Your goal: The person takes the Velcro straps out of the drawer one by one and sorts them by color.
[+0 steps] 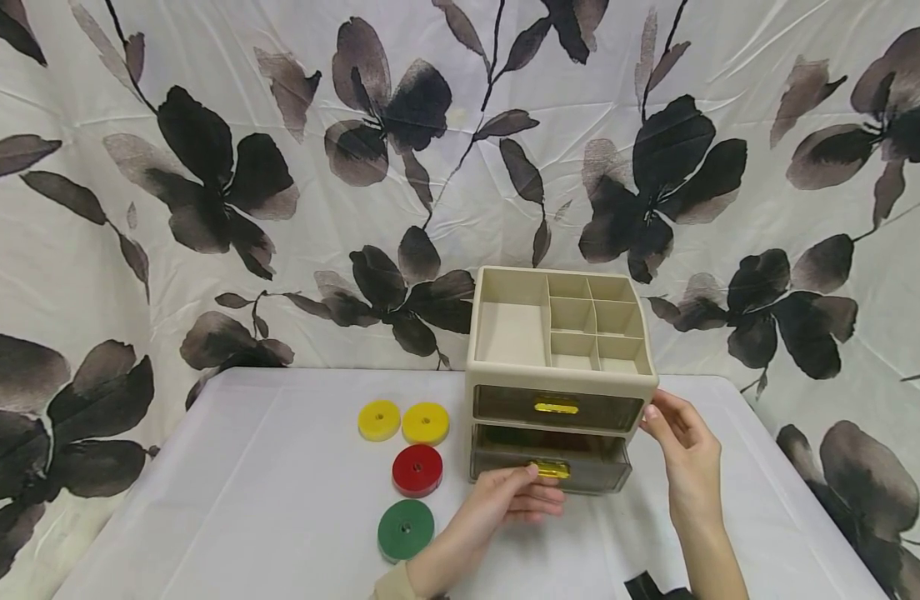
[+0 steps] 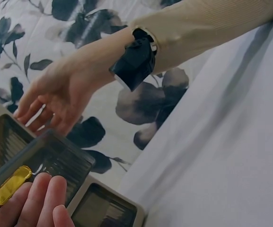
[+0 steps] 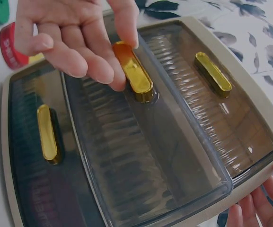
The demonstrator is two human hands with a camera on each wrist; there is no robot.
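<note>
A cream desktop drawer organizer (image 1: 561, 377) stands at the right of the table, with a compartment tray on top and smoky clear drawers in front. The middle drawer (image 3: 174, 156) is pulled partly out. My left hand (image 1: 497, 500) pinches its yellow-gold handle (image 3: 136, 71) between thumb and index finger; the other fingers hang below. With its thumb near the front corner and relaxed fingers along the side, my right hand (image 1: 688, 458) touches the organizer's right side. What is inside the drawers cannot be made out clearly.
Left of the organizer lie two yellow tape rolls (image 1: 426, 423), a red tape roll (image 1: 417, 470) and a green tape roll (image 1: 406, 529). The green one is close to my left wrist. Behind the white table (image 1: 265, 483) hangs a floral cloth (image 1: 505, 167).
</note>
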